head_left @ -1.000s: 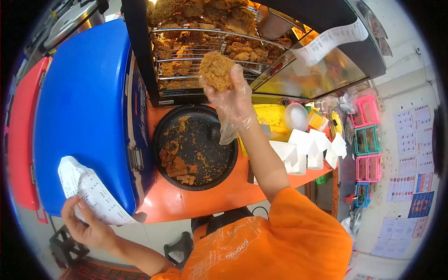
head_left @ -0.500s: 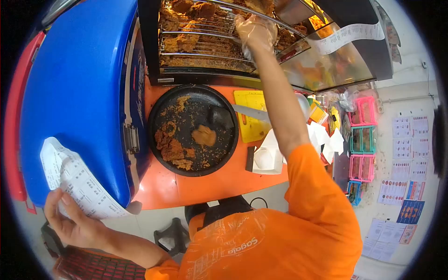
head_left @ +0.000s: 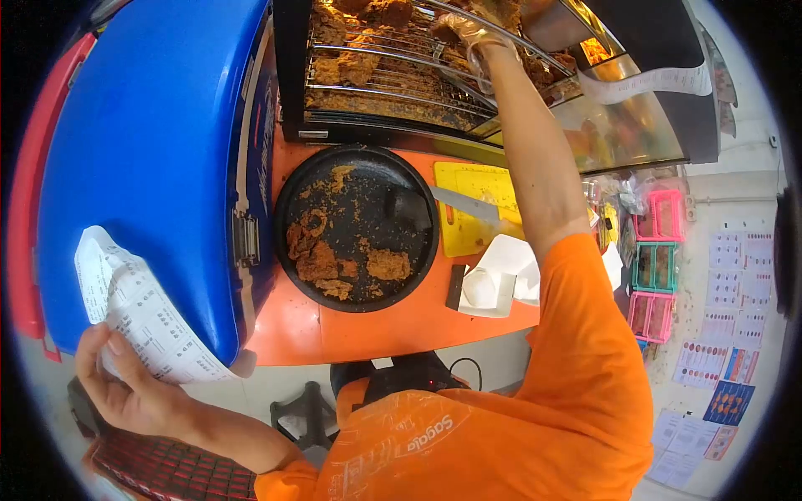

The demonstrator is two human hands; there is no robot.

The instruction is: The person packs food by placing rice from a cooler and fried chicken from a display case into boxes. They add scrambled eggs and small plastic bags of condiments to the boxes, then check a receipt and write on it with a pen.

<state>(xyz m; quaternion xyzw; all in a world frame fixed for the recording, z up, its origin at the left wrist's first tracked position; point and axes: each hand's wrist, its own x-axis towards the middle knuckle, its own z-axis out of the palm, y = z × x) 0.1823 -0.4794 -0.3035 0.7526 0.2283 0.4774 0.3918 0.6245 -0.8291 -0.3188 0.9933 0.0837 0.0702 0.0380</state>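
Note:
My left hand is closed on the lower edge of a long printed receipt, which drapes against the blue box. My right hand, in a clear plastic glove, reaches past the metal rails into a lit warming cabinet. Pieces of fried chicken lie on its wire racks around the hand. Rails and glare hide the fingertips, so I cannot tell whether they grip a piece. Below the cabinet, a round black pan holds crumbs, fried pieces at its left and a flat breaded piece at lower right.
A knife rests with its handle in the pan and blade over a yellow cutting board. Beside it stands an open white paper box. A large blue box borders the left. Another receipt hangs on the cabinet.
The flat breaded piece, blurred earlier near the pan's middle, now lies sharp at lower right. My right hand has moved deeper into the cabinet. My left hand keeps hold of the receipt.

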